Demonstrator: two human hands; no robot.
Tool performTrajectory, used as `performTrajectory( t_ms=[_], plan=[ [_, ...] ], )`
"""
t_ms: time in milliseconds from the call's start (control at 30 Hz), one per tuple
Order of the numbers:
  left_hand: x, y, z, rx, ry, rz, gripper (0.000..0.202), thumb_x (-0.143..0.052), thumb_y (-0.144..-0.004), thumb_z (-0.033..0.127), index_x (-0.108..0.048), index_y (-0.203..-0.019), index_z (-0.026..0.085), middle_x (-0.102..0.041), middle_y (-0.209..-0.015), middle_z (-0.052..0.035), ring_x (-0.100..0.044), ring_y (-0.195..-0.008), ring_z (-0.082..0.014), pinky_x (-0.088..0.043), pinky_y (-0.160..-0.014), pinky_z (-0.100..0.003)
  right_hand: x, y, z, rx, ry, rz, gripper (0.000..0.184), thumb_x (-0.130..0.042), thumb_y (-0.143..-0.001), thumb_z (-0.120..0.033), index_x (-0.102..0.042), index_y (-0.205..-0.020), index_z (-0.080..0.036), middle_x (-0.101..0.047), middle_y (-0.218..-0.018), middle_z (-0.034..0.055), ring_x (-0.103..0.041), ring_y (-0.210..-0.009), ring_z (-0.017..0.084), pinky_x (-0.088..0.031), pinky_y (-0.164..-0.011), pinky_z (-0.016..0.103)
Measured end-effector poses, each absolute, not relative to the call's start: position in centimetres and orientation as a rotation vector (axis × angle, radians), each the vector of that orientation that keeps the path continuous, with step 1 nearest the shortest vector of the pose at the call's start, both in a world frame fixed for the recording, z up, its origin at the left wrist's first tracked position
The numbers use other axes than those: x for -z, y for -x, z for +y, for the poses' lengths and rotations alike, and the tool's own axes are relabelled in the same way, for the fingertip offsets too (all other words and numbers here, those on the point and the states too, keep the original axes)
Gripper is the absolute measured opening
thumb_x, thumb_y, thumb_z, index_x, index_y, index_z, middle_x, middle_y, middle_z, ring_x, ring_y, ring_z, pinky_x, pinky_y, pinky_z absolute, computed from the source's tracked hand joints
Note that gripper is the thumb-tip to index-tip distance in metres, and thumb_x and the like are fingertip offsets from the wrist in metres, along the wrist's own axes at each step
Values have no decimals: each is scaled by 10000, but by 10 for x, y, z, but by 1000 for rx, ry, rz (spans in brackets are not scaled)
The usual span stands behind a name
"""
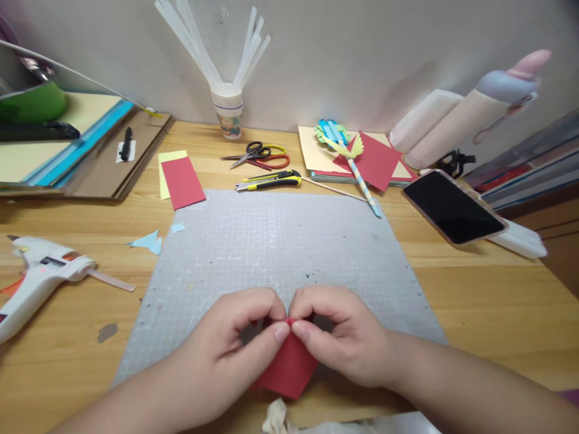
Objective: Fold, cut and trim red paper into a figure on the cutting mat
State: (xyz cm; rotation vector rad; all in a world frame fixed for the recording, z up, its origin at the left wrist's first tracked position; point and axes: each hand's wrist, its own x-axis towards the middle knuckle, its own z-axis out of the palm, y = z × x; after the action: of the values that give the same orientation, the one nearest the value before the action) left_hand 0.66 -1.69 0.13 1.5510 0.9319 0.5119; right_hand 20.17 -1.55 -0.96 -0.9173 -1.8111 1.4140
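Observation:
A piece of red paper [292,367] is pinched at its top edge between both hands, over the near edge of the grey cutting mat [271,253]. My left hand [239,343] grips it with thumb and curled fingers. Right beside it, my right hand [341,337] pinches the same edge, the two thumbs almost touching. The paper's lower part hangs toward me, and the fingers hide its upper edge. Crumpled whitish material [277,417] lies just below the paper at the bottom of the view.
A white glue gun [49,271] lies left, near blue paper scraps [147,241]. Behind the mat are a utility knife [269,181], scissors [253,155], red paper [183,182] and a cup of glue sticks [227,111]. A paper flower [350,150] and phone [452,205] lie right.

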Motion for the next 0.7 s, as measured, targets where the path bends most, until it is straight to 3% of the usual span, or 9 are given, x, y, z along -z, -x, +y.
performTrajectory(
  t_ms=[200, 400, 567, 700],
  plan=[
    [-3, -8, -21, -497, -1659, 840, 303, -404, -922, 269, -355, -630, 204, -382, -599, 56, -381, -566, -98, -323, -535, -226, 7, -201, -24, -1526, 921, -1825, 120, -542, -810, -127, -549, -702, -177, -523, -630, -36, -469, -560, 78, -399, -534, 191],
    [5, -10, -24, -530, -1514, 780, 293, -411, -908, 228, -344, -623, 202, -387, -617, 57, -397, -592, -96, -339, -562, -219, 9, -198, -27, -1529, 801, -1726, 183, -526, -811, -114, -515, -640, -178, -490, -612, -42, -455, -551, 73, -382, -532, 194],
    [8, -12, -21, -616, -1424, 959, 283, -436, -898, 271, -404, -625, 207, -391, -597, 57, -390, -575, -105, -333, -536, -221, 8, -196, -20, -1647, 973, -1573, 140, -529, -874, -205, -567, -742, -178, -522, -672, -33, -472, -612, 87, -420, -591, 208],
    [9, -14, -19, -738, -1318, 1078, 303, -457, -907, 356, -461, -644, 205, -430, -593, 54, -392, -547, -101, -329, -510, -213, 11, -202, -9, -1790, 1091, -1365, 168, -625, -840, -323, -565, -788, -175, -538, -697, -25, -481, -614, 91, -418, -578, 217]
  ],
)
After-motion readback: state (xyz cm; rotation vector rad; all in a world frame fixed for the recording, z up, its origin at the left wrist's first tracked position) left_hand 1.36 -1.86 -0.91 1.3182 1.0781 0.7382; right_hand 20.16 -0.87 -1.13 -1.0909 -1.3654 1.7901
